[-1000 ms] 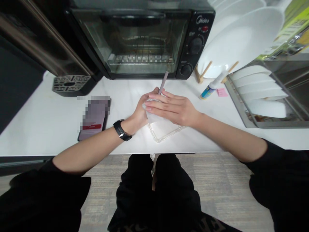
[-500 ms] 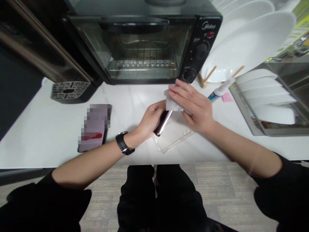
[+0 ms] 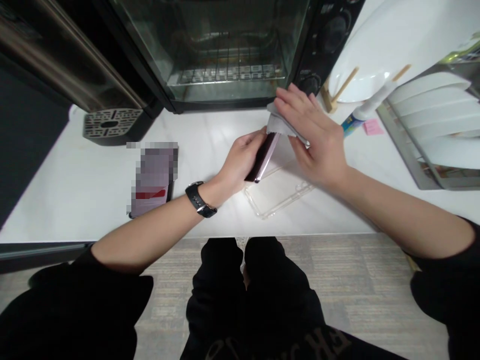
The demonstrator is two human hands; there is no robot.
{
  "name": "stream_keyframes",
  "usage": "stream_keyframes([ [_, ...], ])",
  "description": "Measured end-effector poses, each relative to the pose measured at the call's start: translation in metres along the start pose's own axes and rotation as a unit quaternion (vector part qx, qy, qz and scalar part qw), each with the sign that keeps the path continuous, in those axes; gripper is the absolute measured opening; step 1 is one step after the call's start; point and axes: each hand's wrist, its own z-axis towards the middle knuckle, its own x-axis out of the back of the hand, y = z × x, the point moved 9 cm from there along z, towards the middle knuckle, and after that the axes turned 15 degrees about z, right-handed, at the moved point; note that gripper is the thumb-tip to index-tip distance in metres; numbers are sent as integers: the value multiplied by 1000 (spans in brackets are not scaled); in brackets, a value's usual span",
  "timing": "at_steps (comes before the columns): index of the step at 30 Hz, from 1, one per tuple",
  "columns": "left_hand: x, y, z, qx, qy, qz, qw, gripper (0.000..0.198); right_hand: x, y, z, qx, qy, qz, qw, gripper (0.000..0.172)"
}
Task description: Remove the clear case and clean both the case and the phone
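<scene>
My left hand (image 3: 240, 160) grips a smartphone (image 3: 265, 159) with a dark face and a shiny pinkish edge, held tilted above the counter. My right hand (image 3: 318, 135) presses a light grey cloth (image 3: 279, 123) over the phone's far end; its fingers are stretched together across the cloth. The thumb is partly hidden. Under the hands, a clear phone case (image 3: 273, 197) lies flat on the white counter (image 3: 210, 227). To the left of my watch-wearing wrist lies a second phone (image 3: 152, 175), its screen blurred out.
A black toaster oven (image 3: 210, 104) stands behind the hands. On the left is a machine's drip tray (image 3: 112, 125). Over to the right are a blue-and-white bottle (image 3: 352, 122), a pink sticky note (image 3: 373, 127), a large white plate (image 3: 378, 45) and a metal dish rack (image 3: 401, 150).
The view has tipped downward, so everything sits higher in the picture. The phone has lifted slightly off the case's near corner, with the cloth still at its far end.
</scene>
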Motion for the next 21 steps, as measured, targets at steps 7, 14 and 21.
stream_keyframes([
  [7, 5, 5, 4, -49, 0, 21, 999, 35, -15, -11, 0, 56, -84, 22, 995, 59],
  [14, 6, 3, 5, -50, -3, 35, 998, 31, -14, -12, -1, 66, -87, 41, 993, 59],
  [21, 7, 0, 4, -34, 16, 29, 999, 27, -15, -23, -1, 83, -103, 31, 991, 54],
])
